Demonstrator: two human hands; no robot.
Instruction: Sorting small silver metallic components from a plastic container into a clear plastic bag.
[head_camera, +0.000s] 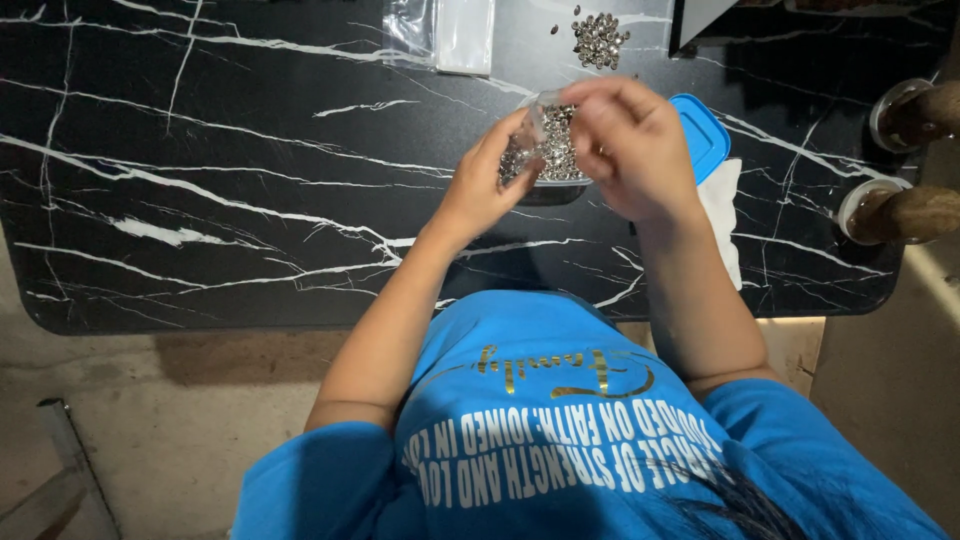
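A small clear bag (530, 125) is pinched by both the left hand (490, 180) and the right hand (630, 145) above the container of silver studs (560, 160), so studs could be spilled if it is tilted.

small clear plastic bag (528, 140), pinched between the left hand (482, 185) and right hand (625, 145) above the counter (200, 150); holds small silvery metal pieces, see-through, crumpled at the top.

clear plastic container (560, 175) directly under the hands, shallow, filled with the same silvery pieces; its outline mostly hidden.

blue lid (702, 135), rounded rectangle, lies just right of the container, partly under the right hand.

stack of empty clear flat bags (440, 35) at the far edge of the counter, glossy, rectangular, well apart from the hands.

no labels, signs or screens visible on the counter.
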